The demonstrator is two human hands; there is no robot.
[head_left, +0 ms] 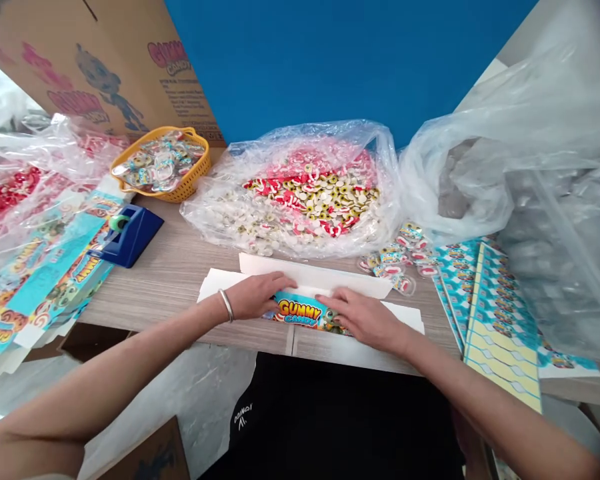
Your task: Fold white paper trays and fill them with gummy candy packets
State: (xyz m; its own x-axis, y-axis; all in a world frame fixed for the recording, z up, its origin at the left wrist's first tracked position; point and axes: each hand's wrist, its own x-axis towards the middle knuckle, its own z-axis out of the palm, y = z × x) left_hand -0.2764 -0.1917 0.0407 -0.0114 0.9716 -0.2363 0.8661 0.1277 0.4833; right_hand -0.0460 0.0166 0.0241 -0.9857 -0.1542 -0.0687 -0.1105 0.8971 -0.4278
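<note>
A flat unfolded carton [310, 277], white inside with a "Gummy Candy" printed panel [300, 311], lies at the near edge of the wooden table [180, 267]. My left hand [255, 295], a silver bangle on its wrist, rests on the carton's left part with fingers bent over the fold. My right hand [363, 319] lies palm down on the printed panel's right part, fingers stretched toward the left hand. Both press on the cardboard; neither lifts it.
A clear bag of wrapped gummy candies [310, 190] sits behind the carton, loose candies [397, 260] to its right. A yellow basket of candies [163, 163] and blue tape dispenser [130, 233] stand left. Flat printed cartons [500, 313] stack right, more lie left [45, 280].
</note>
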